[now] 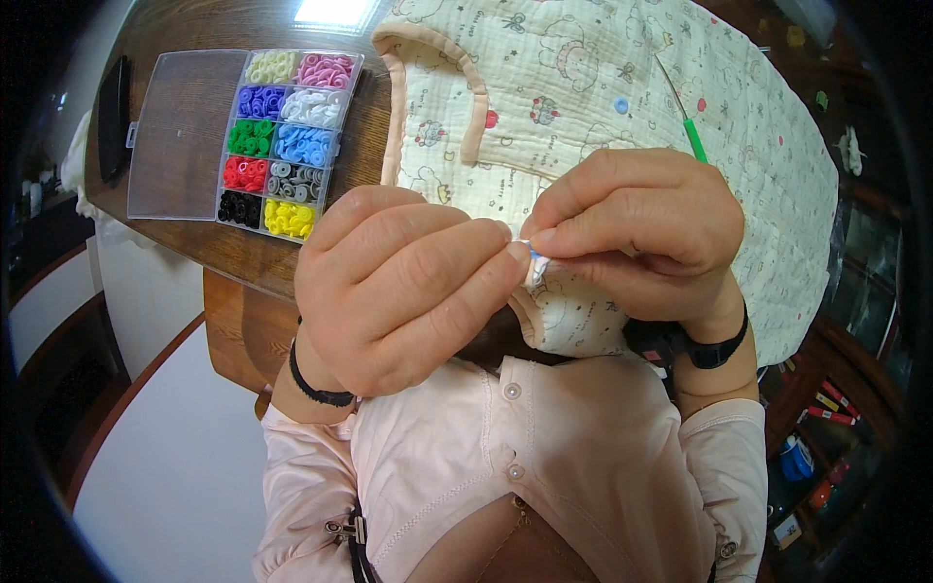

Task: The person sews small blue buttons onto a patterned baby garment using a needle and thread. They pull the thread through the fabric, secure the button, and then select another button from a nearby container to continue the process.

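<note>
My left hand (408,291) pinches a gathered edge of a cream printed quilted garment (561,310) between thumb and fingers. Meeting it fingertip to fingertip, my right hand (641,211) grips the same bunched edge. A small blue plastic piece (533,253), seemingly a snap fastener part, shows between the fingertips, mostly hidden by them. Beyond my hands, the garment's peach-bound neckline (474,131) lies spread out on the table. A loose light-blue snap cap (621,106) rests on the cloth. Farther right lies an awl with a green handle (695,140), its lower end behind my right hand.
On the wooden table (368,124), left of the garment, an open clear plastic organizer box (182,135) holds colour-sorted snap parts. A dark flat object (114,120) lies near the table's left end. A wooden chair (237,328) stands below the table edge.
</note>
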### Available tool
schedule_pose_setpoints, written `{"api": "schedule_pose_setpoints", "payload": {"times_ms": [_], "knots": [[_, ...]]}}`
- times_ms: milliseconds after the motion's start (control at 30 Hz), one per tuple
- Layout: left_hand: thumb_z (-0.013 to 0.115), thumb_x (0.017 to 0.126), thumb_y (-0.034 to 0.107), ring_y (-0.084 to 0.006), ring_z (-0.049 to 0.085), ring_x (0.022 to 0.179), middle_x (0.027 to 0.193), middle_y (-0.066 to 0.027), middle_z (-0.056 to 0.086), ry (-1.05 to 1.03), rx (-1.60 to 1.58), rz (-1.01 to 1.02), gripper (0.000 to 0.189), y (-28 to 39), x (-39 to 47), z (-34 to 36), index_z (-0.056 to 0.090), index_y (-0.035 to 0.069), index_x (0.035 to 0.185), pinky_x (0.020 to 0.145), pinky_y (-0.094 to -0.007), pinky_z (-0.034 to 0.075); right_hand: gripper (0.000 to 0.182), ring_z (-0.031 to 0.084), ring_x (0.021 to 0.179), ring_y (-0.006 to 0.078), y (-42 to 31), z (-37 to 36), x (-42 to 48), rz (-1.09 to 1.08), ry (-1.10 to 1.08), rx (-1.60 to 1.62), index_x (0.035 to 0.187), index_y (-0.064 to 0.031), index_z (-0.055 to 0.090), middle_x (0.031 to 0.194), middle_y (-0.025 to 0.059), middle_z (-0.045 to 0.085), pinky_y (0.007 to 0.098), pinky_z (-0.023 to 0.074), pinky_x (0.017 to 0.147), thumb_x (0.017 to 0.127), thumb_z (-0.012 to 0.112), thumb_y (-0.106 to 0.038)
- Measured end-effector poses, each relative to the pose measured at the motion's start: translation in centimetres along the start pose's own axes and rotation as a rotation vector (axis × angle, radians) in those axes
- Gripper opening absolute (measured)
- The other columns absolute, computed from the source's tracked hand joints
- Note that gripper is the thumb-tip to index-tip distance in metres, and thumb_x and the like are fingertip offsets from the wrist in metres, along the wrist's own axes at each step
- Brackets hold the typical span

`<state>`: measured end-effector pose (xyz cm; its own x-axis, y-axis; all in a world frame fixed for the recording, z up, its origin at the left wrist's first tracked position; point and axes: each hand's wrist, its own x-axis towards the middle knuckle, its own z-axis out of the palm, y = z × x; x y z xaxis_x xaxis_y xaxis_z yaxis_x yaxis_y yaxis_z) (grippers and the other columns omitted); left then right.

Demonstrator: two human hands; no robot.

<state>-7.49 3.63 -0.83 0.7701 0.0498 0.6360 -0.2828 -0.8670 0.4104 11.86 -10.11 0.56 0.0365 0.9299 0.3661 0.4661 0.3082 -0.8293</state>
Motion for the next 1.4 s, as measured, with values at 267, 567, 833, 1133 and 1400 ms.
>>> {"api": "schedule_pose_setpoints", "payload": {"times_ms": [267,567,833,1133,1400], "knots": [[0.071,0.073,0.013,-0.0184,0.068,0.082,0.098,-0.0052,0.073,0.066,0.074,0.034,0.026,0.5,-0.3,0.2,0.072,0.003,0.098,0.069,-0.0296,0.05,0.016,0.071,0.072,0.0265,0.2,-0.2,0.3,-0.035,0.006,-0.017,0.087,-0.0036,0.072,0.086,0.0102,0.072,0.0316,0.0548,0.06,0.074,0.08,0.0],[0.081,0.075,0.012,-0.0226,0.068,0.089,0.104,-0.0078,0.074,0.001,0.042,0.002,0.03,1.0,-0.4,-0.6,0.074,0.005,0.103,0.07,-0.034,0.049,0.019,0.074,0.072,0.0273,0.0,-1.0,0.3,-0.243,-0.053,-0.221,0.093,0.0018,0.073,0.088,0.0171,0.074,0.0324,0.058,0.058,0.075,0.076,0.002],[0.082,0.074,0.014,-0.0231,0.069,0.086,0.102,-0.0075,0.074,0.019,0.029,-0.008,0.03,0.7,-0.2,-0.5,0.073,0.007,0.102,0.071,-0.0343,0.05,0.017,0.07,0.068,0.0253,0.2,0.1,-0.1,-0.262,0.045,-0.251,0.088,-0.0032,0.071,0.084,0.0098,0.071,0.0333,0.0558,0.056,0.073,0.078,-0.002],[0.083,0.073,0.019,-0.0241,0.069,0.085,0.098,-0.0081,0.074,-0.006,-0.021,0.0,0.029,0.0,-0.2,-0.2,0.074,0.005,0.098,0.07,-0.0353,0.052,0.016,0.066,0.063,0.0255,0.3,0.4,-0.1,-0.293,0.031,-0.252,0.085,-0.0026,0.069,0.082,0.0088,0.068,0.0348,0.0525,0.052,0.071,0.077,-0.002],[0.083,0.072,0.017,-0.0236,0.069,0.081,0.092,-0.0076,0.073,0.001,-0.056,0.021,0.025,-0.3,-0.2,0.3,0.074,0.004,0.092,0.067,-0.0346,0.051,0.017,0.066,0.063,0.0251,0.4,0.4,-0.2,-0.281,0.003,-0.214,0.083,-0.0019,0.067,0.082,0.0093,0.067,0.0345,0.0522,0.052,0.069,0.078,-0.002]]}}
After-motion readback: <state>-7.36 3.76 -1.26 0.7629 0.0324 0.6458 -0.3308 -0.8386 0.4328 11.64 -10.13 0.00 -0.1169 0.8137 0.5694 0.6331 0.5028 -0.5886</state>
